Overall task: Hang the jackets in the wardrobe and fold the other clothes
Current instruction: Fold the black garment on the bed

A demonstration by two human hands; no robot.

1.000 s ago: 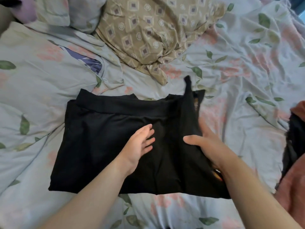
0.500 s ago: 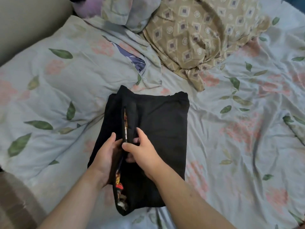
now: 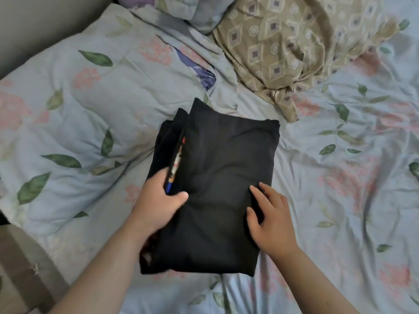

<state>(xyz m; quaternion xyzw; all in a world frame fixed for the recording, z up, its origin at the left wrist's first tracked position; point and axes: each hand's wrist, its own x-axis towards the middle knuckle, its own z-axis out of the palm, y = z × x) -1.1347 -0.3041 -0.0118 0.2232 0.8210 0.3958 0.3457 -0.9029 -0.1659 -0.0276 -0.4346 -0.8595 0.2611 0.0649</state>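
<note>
A black garment (image 3: pixel 222 177) lies folded into a narrow rectangle in the middle of the bed. A strip of colourful print (image 3: pixel 178 159) shows in the fold along its left side. My left hand (image 3: pixel 158 205) grips that left folded edge, thumb on top of the cloth and fingers at the fold. My right hand (image 3: pixel 269 218) rests on the garment's lower right part with its fingers spread and straight.
The bed is covered by a pale blue floral sheet (image 3: pixel 340 200), with a matching quilt (image 3: pixel 79 123) bunched on the left. A beige patterned pillow (image 3: pixel 294 46) lies at the head, just beyond the garment. A grey wall (image 3: pixel 34 26) borders the far left.
The wide black garment was folded over to the left into a narrow stack. My right hand then left the fold and now lies flat on the right side.
</note>
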